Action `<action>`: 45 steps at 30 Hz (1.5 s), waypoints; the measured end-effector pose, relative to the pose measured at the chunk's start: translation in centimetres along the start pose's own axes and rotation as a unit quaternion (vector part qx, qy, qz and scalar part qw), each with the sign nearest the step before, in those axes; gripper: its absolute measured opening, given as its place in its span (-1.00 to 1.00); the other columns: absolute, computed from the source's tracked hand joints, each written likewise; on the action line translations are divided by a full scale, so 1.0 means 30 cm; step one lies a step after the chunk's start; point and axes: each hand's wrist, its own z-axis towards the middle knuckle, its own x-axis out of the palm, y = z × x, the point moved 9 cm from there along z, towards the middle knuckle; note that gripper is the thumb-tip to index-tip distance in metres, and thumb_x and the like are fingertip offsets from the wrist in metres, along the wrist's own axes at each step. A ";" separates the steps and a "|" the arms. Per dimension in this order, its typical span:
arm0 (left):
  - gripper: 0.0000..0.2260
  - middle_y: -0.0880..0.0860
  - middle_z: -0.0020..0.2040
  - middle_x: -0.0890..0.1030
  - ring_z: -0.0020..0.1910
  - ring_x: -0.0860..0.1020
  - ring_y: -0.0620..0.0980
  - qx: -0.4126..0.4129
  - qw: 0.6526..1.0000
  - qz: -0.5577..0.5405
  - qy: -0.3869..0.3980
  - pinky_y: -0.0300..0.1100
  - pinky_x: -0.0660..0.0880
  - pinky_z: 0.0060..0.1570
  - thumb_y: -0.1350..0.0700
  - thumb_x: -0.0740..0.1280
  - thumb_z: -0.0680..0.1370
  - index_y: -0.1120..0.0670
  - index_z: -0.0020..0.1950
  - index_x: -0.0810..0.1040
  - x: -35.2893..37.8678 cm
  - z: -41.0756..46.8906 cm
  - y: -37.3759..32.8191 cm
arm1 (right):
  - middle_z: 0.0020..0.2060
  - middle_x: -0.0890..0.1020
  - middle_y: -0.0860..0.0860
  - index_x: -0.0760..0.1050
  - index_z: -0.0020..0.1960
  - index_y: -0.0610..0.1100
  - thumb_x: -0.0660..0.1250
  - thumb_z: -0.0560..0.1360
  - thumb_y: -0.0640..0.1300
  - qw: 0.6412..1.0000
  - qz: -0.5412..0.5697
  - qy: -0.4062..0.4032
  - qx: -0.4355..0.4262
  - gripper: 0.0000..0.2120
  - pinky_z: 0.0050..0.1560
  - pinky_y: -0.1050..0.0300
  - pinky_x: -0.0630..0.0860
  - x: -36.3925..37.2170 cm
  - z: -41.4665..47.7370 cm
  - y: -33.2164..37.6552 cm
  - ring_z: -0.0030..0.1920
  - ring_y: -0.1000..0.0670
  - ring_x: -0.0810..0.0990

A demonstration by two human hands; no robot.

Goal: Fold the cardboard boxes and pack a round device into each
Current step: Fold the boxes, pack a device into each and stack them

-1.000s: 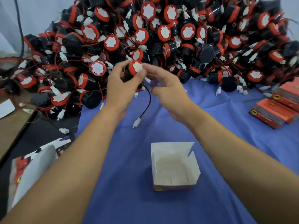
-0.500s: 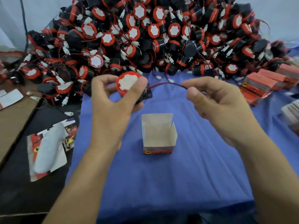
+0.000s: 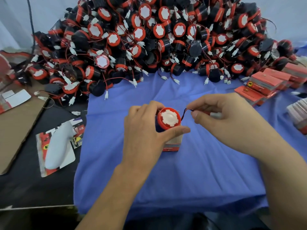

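Note:
My left hand (image 3: 144,130) grips a round device (image 3: 168,118) with a red rim, white face and black body, holding it just over the open cardboard box (image 3: 172,145), which stands on the blue cloth (image 3: 182,171). The hand and device hide most of the box; only its lower front wall shows. My right hand (image 3: 222,118) pinches the device's red and black wire (image 3: 186,112) to the right of the device.
A large heap of round devices (image 3: 149,44) with wires and white plugs fills the back. Stacks of flat red boxes (image 3: 265,83) lie at the right. Flat unfolded box blanks (image 3: 56,146) lie on the dark surface at the left, beside brown cardboard (image 3: 15,123).
Both hands have come down and toward me from the heap. The device now sits over the box opening, and my right hand has drawn in close, still pinching the wire.

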 end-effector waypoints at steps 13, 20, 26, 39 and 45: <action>-0.50 -0.19 0.18 0.58 0.34 0.25 0.01 0.001 0.967 0.227 0.118 -0.08 0.26 0.22 -0.41 0.35 0.47 -0.07 0.19 0.48 0.064 -0.003 0.045 | -0.23 0.63 0.11 0.50 -0.07 0.00 0.32 0.57 -0.16 0.984 -0.170 -0.016 0.043 -0.92 -0.11 -0.01 0.58 0.096 0.028 -0.026 -0.08 0.00 0.59; -0.47 -0.15 0.10 0.54 0.29 0.24 0.05 -0.004 0.930 0.317 0.185 -0.08 0.22 0.16 -0.48 0.19 0.48 -0.10 0.16 0.55 0.089 0.003 0.043 | -0.15 0.58 0.09 0.61 -0.09 -0.04 0.31 0.53 -0.20 0.989 -0.144 0.002 0.016 -0.88 -0.20 0.37 0.45 0.142 0.064 0.039 -0.16 0.14 0.50; -0.30 -0.19 0.21 0.54 0.39 0.21 0.06 -0.033 0.921 0.312 0.230 -0.07 0.21 0.23 -0.50 0.03 0.36 -0.07 0.28 0.41 0.100 -0.011 0.052 | -0.18 0.66 -0.02 0.41 0.03 -0.02 0.28 0.57 -0.24 0.994 -0.110 0.016 -0.012 -0.86 -0.16 -0.18 0.59 0.210 0.090 0.038 -0.14 -0.13 0.61; -0.94 -0.07 -0.11 0.60 0.10 0.46 0.15 0.017 0.951 0.291 0.098 -0.09 0.25 -0.12 0.04 0.43 0.58 -0.03 -0.09 0.68 0.082 -0.048 0.052 | -0.15 0.58 -0.04 0.52 0.04 -0.03 0.30 0.57 -0.19 0.984 -0.166 0.044 -0.044 -0.90 0.04 -0.02 0.49 0.285 0.130 -0.031 0.03 -0.06 0.46; -0.87 -0.16 0.03 0.64 0.16 0.48 0.14 0.036 0.959 0.260 0.103 -0.09 0.33 -0.03 0.11 0.51 0.53 -0.10 0.03 0.72 0.070 -0.055 0.087 | -0.25 0.53 0.02 0.45 0.03 -0.11 0.27 0.60 -0.16 0.970 -0.219 -0.003 -0.106 -0.96 0.07 -0.06 0.38 0.278 0.125 -0.007 -0.05 -0.10 0.45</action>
